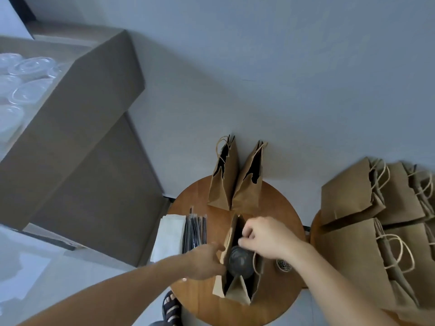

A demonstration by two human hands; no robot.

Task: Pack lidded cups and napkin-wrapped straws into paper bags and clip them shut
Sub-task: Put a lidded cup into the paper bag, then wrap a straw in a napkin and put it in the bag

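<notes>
An open brown paper bag [235, 291] stands on the round wooden table [193, 300] with a lidded cup [240, 261] inside it. My left hand [204, 263] grips the bag's left rim. My right hand [266, 238] is over the bag's mouth with its fingers pinched together; what they hold is too small to tell. Left of the bag lie a stack of white napkins [168, 236] and a row of wrapped black straws [195, 231]. A small dish of clips [284, 265] sits under my right wrist.
Two open paper bags [235, 182] stand at the table's back by the wall. Several packed bags [376, 222] fill a second table on the right. A big cardboard box [70, 142] at left holds clear lidded cups [26, 74]. My sandalled foot [171, 309] shows below.
</notes>
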